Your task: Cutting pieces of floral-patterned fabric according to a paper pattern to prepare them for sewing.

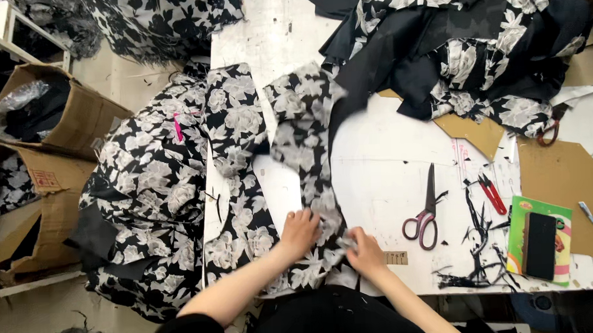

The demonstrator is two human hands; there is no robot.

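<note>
Both hands, left (300,231) and right (364,249), pinch the flowery cloth (305,146) on the bench (382,163), fingers bent. Scissors (426,211) lie near the right hand.

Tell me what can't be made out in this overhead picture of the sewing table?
- Head view: the floral fabric strip is motion-blurred, so its edges are unclear.
- What the right hand pinches is hidden by its own fingers and the blur.
- The left hand covers the cloth under it.
- The cardboard boxes are dark inside.
- The small red snips are too small for detail.
</note>
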